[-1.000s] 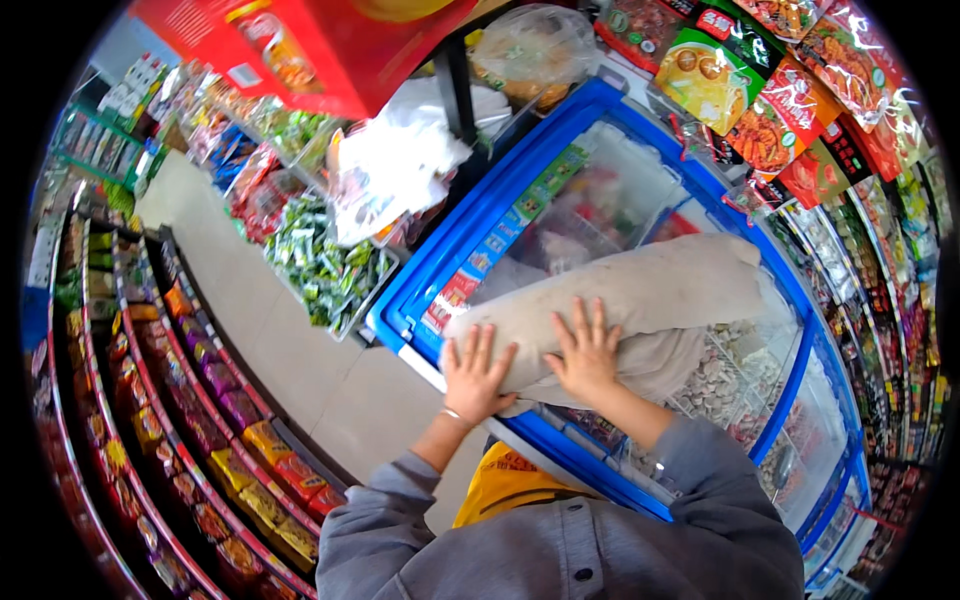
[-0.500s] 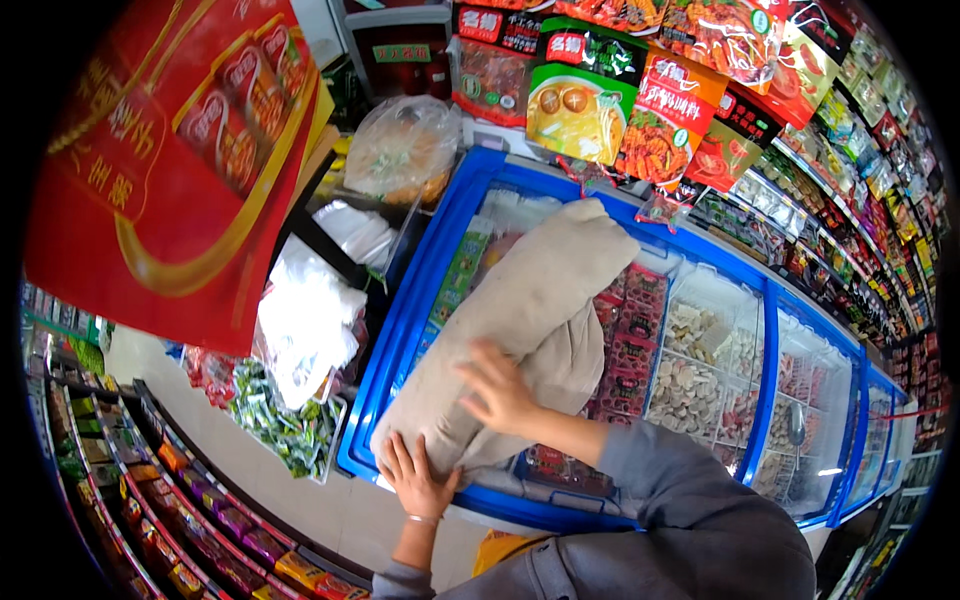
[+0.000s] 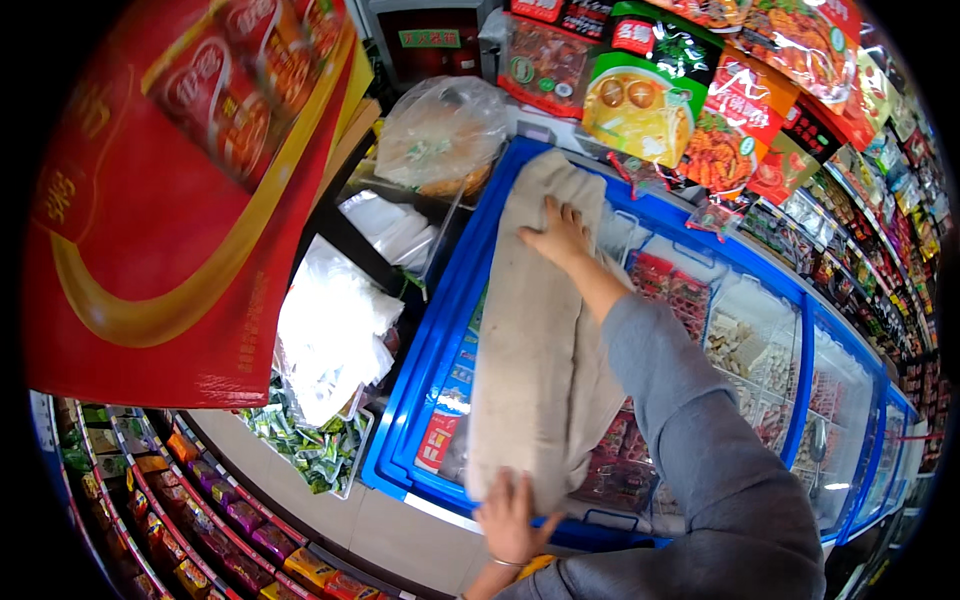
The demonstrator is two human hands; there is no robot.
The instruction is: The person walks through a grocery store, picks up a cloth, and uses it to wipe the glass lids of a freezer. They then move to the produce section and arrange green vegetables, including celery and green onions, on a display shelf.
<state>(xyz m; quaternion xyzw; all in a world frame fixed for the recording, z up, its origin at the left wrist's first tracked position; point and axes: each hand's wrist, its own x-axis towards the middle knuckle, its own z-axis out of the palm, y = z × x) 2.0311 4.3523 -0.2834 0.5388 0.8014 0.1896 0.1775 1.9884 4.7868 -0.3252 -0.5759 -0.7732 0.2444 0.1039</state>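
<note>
A person in grey sleeves leans over a blue-framed chest freezer (image 3: 425, 370) in a crowded shop, both bare hands on a beige cloth (image 3: 530, 330) lying lengthwise across the freezer's near-left end. The right hand (image 3: 562, 232) lies spread on the cloth's far end, palm down, grasping nothing. The left hand (image 3: 512, 520) rests on the near end, fingers loosely parted, slightly blurred; I cannot tell whether it pinches the edge. The cloth looks mostly gathered into a long layered strip, its upper face fairly smooth; a looser flap (image 3: 595, 390) sticks out along its right side, not yet in line. Printing is everywhere: gold lettering on a big red package (image 3: 190, 280), bold characters on hanging food packets (image 3: 640, 110), and a small green sign (image 3: 430, 39) behind.
</note>
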